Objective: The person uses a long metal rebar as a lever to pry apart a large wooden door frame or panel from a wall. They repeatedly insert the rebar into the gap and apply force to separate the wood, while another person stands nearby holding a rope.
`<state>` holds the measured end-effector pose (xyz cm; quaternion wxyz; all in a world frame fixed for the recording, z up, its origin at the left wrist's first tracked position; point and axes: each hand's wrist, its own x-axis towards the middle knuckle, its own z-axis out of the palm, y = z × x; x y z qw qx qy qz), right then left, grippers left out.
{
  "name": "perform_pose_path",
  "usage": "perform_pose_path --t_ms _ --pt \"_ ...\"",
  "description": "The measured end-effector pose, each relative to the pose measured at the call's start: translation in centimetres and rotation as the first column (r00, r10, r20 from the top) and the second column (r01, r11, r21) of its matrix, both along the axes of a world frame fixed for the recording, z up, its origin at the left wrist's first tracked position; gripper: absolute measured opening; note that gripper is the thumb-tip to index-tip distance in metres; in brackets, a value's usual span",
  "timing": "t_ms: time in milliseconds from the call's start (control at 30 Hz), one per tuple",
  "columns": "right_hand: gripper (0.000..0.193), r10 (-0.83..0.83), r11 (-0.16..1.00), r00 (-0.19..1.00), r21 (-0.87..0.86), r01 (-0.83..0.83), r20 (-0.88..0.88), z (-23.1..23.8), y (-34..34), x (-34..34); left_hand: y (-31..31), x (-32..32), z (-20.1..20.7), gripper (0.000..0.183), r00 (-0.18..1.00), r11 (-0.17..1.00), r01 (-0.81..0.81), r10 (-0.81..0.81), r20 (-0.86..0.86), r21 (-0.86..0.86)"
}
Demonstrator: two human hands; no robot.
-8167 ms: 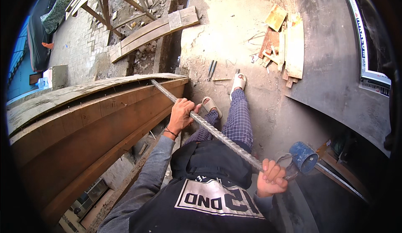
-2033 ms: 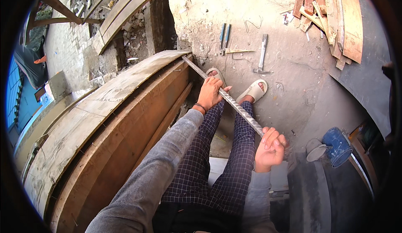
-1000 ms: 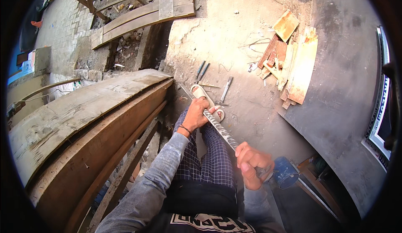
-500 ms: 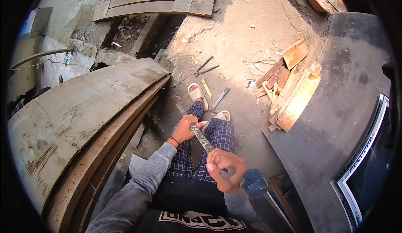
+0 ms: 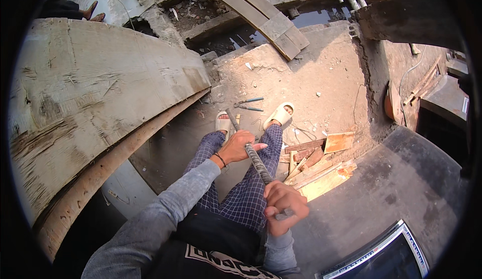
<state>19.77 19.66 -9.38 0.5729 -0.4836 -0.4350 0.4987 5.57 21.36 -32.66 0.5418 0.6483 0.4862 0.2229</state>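
Observation:
A ribbed steel bar slants across in front of my legs, its far end pointing down toward the ground between my sandals. My left hand is wrapped round its middle, thumb stretched out. Lower and to the right, my right hand grips the near end, with a bit of the bar's end showing in the fist. On the ground beyond my feet lies a pair of blue-handled cutters. A small yellow strip lies beside my left sandal, partly hidden by the bar.
A thick stack of worn plywood stands at my left. Broken wood scraps lie right of my legs, against a dark board bearing a framed panel. Ahead, planks bridge a water-filled ditch. Another person's feet show far left.
My view has turned to the right and my right foot has stepped forward. Both hands keep hold of the bar. The hammer seen on the ground before is no longer visible.

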Motion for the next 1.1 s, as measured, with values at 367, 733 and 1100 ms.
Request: perform_pose_path --t_ms 367,733,1100 --pt "0.072 0.605 0.785 0.792 0.107 -0.610 0.077 -1.3 16.1 6.4 8.9 5.8 -1.3 0.051 0.882 0.870 -0.460 0.471 -0.026 0.177" --pt "0.071 0.763 0.616 0.641 0.208 -0.760 0.086 -1.3 28.9 3.8 18.2 5.0 -1.6 0.053 0.620 0.542 -0.752 0.775 0.122 0.376" --pt "0.056 -0.035 0.997 0.991 0.056 0.043 -0.130 -25.5 31.0 -9.1 21.7 -4.9 -27.5 0.061 0.365 0.217 -0.837 0.905 0.217 0.502"
